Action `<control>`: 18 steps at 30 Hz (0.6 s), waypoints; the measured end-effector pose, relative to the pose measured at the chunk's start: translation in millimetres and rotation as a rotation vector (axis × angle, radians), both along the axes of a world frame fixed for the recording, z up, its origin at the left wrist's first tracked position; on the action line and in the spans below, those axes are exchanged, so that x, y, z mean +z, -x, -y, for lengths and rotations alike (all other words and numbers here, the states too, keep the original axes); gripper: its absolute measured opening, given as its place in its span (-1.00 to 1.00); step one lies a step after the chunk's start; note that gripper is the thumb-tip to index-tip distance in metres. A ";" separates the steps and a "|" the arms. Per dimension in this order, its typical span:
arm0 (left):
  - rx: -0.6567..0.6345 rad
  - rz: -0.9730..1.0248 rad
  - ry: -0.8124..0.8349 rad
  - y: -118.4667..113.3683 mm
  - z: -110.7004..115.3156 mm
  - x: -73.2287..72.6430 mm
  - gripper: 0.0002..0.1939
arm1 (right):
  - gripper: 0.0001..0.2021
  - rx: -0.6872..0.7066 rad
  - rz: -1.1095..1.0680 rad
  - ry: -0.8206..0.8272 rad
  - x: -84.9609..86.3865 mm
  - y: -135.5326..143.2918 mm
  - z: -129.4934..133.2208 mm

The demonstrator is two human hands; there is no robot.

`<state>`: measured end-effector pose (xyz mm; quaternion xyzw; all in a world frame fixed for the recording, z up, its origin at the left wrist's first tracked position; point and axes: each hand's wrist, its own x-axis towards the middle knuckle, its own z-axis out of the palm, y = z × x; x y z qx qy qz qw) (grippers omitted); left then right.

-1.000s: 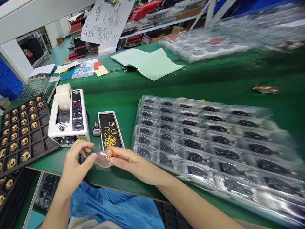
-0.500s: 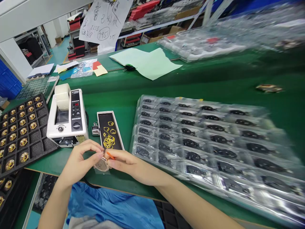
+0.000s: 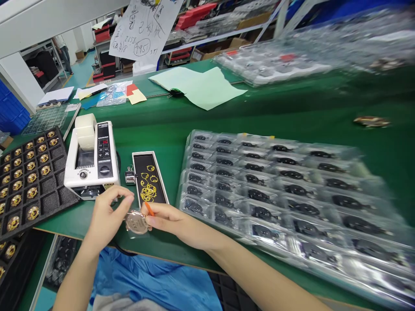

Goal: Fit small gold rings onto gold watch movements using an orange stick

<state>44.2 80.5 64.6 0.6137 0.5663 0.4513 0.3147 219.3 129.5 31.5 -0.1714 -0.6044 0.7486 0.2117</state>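
Note:
A round metallic watch case back [image 3: 137, 222] is held near the bench's front edge, with clear film below it. My right hand [image 3: 164, 217] pinches its right side and also has an orange stick [image 3: 149, 209] between the fingers. Just left of the disc is my left hand [image 3: 108, 211], thumb and index finger curled toward each other; whether anything small is between them is too fine to tell. Beyond the hands lies an open box [image 3: 151, 166] with yellow rings [image 3: 148, 192] inside.
A tape dispenser [image 3: 90, 160] stands behind my left hand, a metal tally counter [image 3: 130, 176] beside the box. On the left is a black foam tray [image 3: 48, 188] with gold parts; on the right, a large clear tray [image 3: 240, 233] with bagged black parts. Green paper [image 3: 210, 88] lies farther back.
My left hand has moved slightly left and up, away from the disc, which now shows more of its face. My right hand keeps its hold. A person's legs have appeared in the far background.

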 end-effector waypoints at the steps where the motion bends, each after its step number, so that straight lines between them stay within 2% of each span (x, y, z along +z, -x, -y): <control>1: 0.059 0.002 -0.042 -0.4 2.0 -1.6 -0.86 | -0.52 -0.002 -0.004 0.015 -0.1 0.3 0.3; 3: 0.106 0.009 -0.152 -1.8 7.3 -5.2 -0.87 | -0.53 -0.013 -0.024 0.040 -0.4 0.4 1.0; 4: 0.083 0.004 -0.207 -2.6 9.8 -7.5 -0.88 | -0.54 -0.020 -0.036 0.052 -0.8 0.3 1.3; 6: -0.025 -0.026 -0.283 -4.5 12.3 -13.6 -0.91 | -0.56 -0.029 -0.051 0.083 -3.0 -0.2 2.1; 8: -0.149 -0.028 -0.289 -6.8 10.4 -22.5 -0.91 | -0.56 -0.047 -0.061 0.140 -7.5 -0.3 3.3; 11: -0.240 0.011 -0.299 -10.9 3.6 -38.3 -0.74 | -0.55 -0.083 -0.080 0.269 -18.6 2.1 7.2; 15: -0.239 -0.039 -0.429 -13.8 7.2 -48.3 -0.47 | -0.57 -0.054 -0.102 0.360 -31.1 3.0 14.7; 18: -0.184 -0.187 -0.532 -2.4 27.6 -43.6 -0.52 | -0.57 -0.059 -0.066 0.310 -27.3 -10.9 8.4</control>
